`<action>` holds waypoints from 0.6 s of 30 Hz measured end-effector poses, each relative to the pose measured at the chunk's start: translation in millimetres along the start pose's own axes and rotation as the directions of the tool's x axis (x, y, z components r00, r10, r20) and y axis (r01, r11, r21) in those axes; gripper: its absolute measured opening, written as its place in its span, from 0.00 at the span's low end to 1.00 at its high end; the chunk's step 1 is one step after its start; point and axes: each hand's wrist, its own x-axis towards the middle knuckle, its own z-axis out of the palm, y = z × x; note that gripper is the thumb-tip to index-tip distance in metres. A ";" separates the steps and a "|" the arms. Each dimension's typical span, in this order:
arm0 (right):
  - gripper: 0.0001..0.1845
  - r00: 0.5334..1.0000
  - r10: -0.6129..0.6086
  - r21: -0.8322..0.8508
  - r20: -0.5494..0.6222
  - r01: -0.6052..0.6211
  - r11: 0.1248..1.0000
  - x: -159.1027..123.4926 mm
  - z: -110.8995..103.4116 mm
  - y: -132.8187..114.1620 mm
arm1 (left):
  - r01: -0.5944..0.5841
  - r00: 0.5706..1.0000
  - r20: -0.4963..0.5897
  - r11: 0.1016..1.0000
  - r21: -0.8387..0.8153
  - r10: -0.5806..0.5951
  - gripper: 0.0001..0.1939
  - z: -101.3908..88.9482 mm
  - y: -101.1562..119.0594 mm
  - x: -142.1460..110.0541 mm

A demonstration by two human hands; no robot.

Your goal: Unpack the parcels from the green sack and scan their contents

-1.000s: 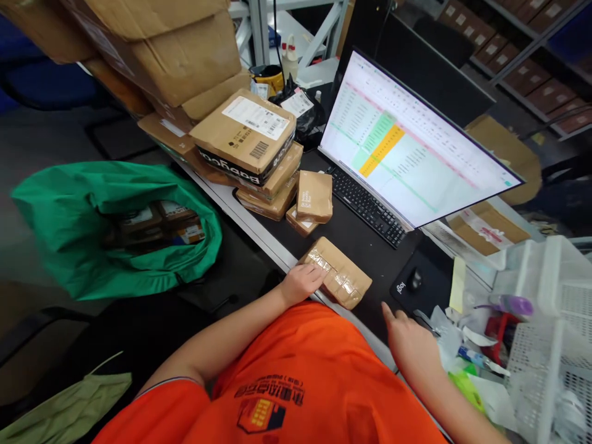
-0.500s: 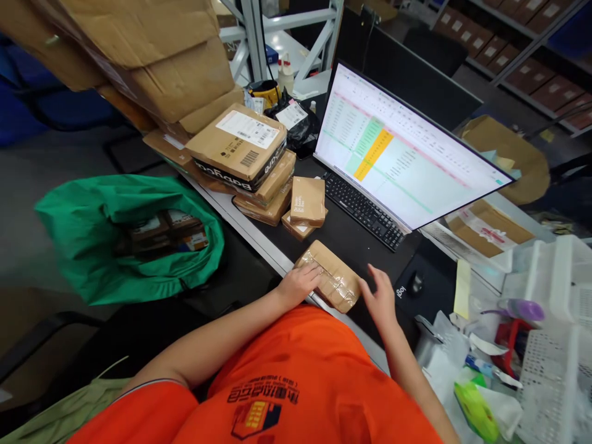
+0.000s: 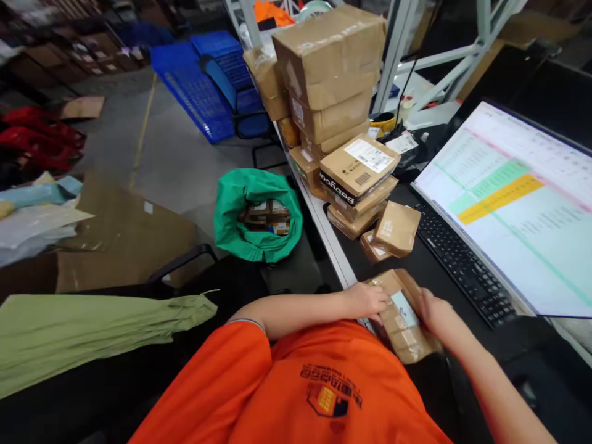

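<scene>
At the desk's front edge a taped cardboard parcel is tilted between my two hands, with a pale label on its visible face. My left hand is closed on the parcel's left side, fingers curled over its face. Along the opposite side, my right hand grips the edge, its fingertips partly hidden by the parcel. Just beyond lie two small cardboard boxes, the upper box resting askew on the other. A stack of parcels topped by a labelled box stands behind them.
To the left, a green bag stands rolled open with boxes inside. Tall cartons rise at the desk's far left corner. A keyboard and monitor occupy the right. Green cloth hangs at lower left.
The view has swung left. The parcel has turned and tilted, bringing a pale label into sight. My right hand, formerly beside the parcel with fingers spread, now grips it.
</scene>
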 end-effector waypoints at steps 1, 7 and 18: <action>0.25 1.000 0.009 0.152 0.021 -0.012 0.988 3.4 -6.3 11.0 | -0.014 1.000 0.022 1.000 -0.017 0.015 0.20 -5.8 0.1 -1.2; 0.22 0.966 0.059 0.394 0.251 -0.158 0.905 19.2 -32.1 17.1 | -0.059 0.984 0.165 0.998 -0.016 0.061 0.14 -28.8 2.1 22.4; 0.32 0.877 0.480 0.043 -0.039 -0.478 0.877 11.5 2.9 -30.4 | -0.252 0.940 0.226 0.967 -0.041 0.254 0.03 -23.4 7.4 68.3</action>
